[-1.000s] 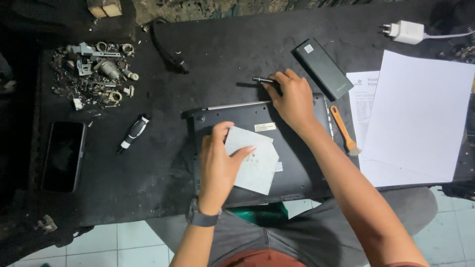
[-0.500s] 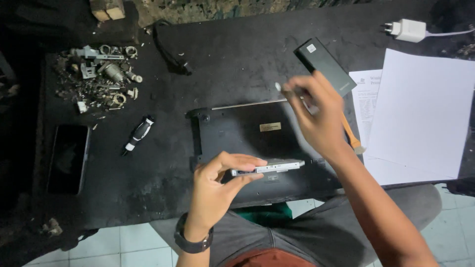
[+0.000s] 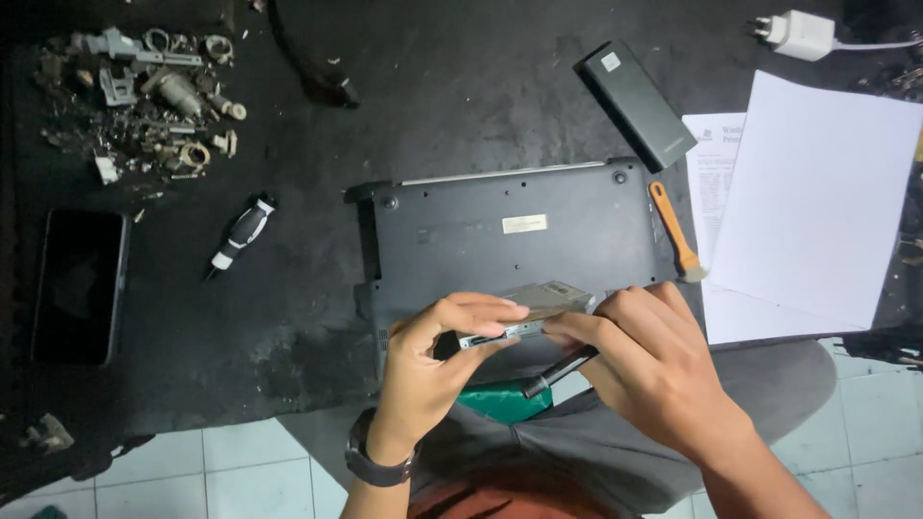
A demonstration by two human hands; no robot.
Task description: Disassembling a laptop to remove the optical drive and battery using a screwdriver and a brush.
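A thin silver drive-like module (image 3: pixel 536 306) is being held edge-on just above the near edge of an upturned dark laptop (image 3: pixel 510 240), between both hands. The left hand (image 3: pixel 433 370) is pinching its left end, thumb under and fingers curled over the top. The right hand (image 3: pixel 654 370) is closing around its right end while also gripping a slim dark tool (image 3: pixel 558 371) that is slanting down towards the person's lap.

An orange pry tool (image 3: pixel 671 229) is lying just beside the laptop's right edge, with white paper sheets (image 3: pixel 817 192) further right. A dark rectangular pack (image 3: pixel 636 104) is resting at the far right corner of the laptop, and a white charger plug (image 3: pixel 798 33) is sitting far right. To the left, a small screwdriver (image 3: pixel 242 234) and a black phone (image 3: pixel 79 285) are lying on the black table (image 3: pixel 240 317), with a heap of metal scraps (image 3: pixel 144 96) at the far left.
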